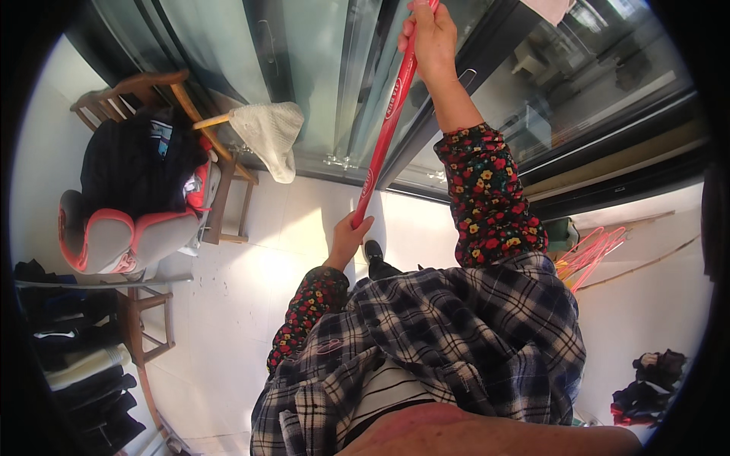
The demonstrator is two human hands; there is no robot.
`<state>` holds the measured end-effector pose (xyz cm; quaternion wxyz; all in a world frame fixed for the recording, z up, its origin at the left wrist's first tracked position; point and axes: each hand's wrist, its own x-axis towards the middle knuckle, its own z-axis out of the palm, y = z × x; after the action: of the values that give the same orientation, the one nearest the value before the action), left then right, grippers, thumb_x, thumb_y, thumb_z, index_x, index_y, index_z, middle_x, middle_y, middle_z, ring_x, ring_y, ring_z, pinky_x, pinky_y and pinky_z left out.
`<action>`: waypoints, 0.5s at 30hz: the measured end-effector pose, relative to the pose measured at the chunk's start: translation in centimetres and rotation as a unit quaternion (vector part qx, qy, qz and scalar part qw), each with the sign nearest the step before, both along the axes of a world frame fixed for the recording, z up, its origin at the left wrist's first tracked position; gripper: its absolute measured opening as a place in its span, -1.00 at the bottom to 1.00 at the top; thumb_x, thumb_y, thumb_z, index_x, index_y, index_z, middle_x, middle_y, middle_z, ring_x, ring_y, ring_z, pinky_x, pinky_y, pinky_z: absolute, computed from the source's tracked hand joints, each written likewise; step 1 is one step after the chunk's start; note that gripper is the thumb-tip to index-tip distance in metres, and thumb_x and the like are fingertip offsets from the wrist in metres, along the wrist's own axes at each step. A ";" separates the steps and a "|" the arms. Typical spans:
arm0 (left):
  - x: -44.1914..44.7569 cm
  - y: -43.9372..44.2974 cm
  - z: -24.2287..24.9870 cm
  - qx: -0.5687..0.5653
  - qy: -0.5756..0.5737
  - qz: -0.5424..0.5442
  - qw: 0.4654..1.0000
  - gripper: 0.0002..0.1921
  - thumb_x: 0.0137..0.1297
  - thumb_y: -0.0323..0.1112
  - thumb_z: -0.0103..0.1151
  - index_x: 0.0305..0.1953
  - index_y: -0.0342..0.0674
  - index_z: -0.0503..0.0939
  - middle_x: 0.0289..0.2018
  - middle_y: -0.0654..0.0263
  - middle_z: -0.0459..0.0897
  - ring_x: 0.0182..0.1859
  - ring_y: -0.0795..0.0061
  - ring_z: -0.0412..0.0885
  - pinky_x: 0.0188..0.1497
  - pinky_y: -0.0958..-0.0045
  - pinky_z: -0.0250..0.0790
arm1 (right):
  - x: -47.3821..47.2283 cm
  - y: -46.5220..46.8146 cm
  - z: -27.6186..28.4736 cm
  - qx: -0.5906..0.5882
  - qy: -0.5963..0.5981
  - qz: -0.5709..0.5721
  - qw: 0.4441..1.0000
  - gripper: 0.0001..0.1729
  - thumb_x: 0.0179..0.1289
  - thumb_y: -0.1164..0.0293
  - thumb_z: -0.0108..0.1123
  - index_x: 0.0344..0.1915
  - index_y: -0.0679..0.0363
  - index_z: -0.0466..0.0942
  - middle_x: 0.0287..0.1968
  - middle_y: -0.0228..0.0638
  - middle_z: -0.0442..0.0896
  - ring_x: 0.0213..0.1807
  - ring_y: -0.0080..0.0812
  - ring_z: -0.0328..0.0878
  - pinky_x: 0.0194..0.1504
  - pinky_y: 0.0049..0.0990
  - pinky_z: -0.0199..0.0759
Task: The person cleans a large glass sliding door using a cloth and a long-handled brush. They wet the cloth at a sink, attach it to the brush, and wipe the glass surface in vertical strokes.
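A long red pole (390,108) slants up and away in front of me, held at two places. My left hand (345,239) grips its near, lower end. Farther up, my right hand (434,43) is closed around it, close to the top edge of the view. The pole's far end is out of view, so what it carries or touches cannot be seen. Behind the pole stand framed glass doors (319,74). To the left of the pole, a pale textured cloth (265,134) hangs over the end of a wooden stick (212,121).
A wooden chair (177,97) at the left bears dark clothing (134,159) and a grey and red padded child seat (165,233). Clothes hang from a rail (102,283) at the lower left. Pink hangers (596,256) are at the right, near dark clothes (650,387).
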<state>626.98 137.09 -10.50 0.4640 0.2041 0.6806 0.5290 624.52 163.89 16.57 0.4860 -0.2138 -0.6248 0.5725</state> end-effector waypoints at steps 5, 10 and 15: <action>0.7 -1.9 -5.4 -0.016 0.084 0.044 0.995 -0.68 0.20 -0.14 0.27 -0.36 -0.34 0.56 -0.63 0.33 0.41 -0.51 0.57 0.33 -0.42 0.39 0.26 | -1.0 -0.9 -5.8 0.015 0.021 -0.020 0.999 -0.67 0.47 0.17 -0.07 -0.25 0.24 0.33 -0.61 -0.41 0.35 -0.73 -0.57 0.29 -0.70 -0.57 0.18; 1.5 -5.9 -9.8 -0.125 0.042 0.012 0.991 -0.67 0.17 -0.12 0.27 -0.32 -0.33 0.60 -0.64 0.24 0.50 -0.52 0.52 0.44 -0.41 0.37 0.32 | -0.5 -4.7 -10.8 -0.050 -0.046 -0.028 0.997 -0.72 0.49 0.21 -0.10 -0.27 0.19 0.28 -0.62 -0.43 0.33 -0.72 -0.59 0.29 -0.70 -0.58 0.20; 3.4 -13.2 -13.5 -0.195 0.051 0.013 0.979 -0.67 0.22 -0.04 0.19 -0.32 -0.23 0.60 -0.65 0.21 0.56 -0.54 0.32 0.58 -0.39 0.31 0.39 | 1.1 -8.5 -16.3 -0.136 -0.074 0.063 0.986 -0.75 0.48 0.24 -0.10 -0.27 0.18 0.27 -0.60 -0.39 0.38 -0.67 -0.50 0.37 -0.60 -0.48 0.32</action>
<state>630.34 123.85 -24.01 0.4529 0.1272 0.7959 0.3811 625.65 155.43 0.30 0.3678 -0.2804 -0.5873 0.6642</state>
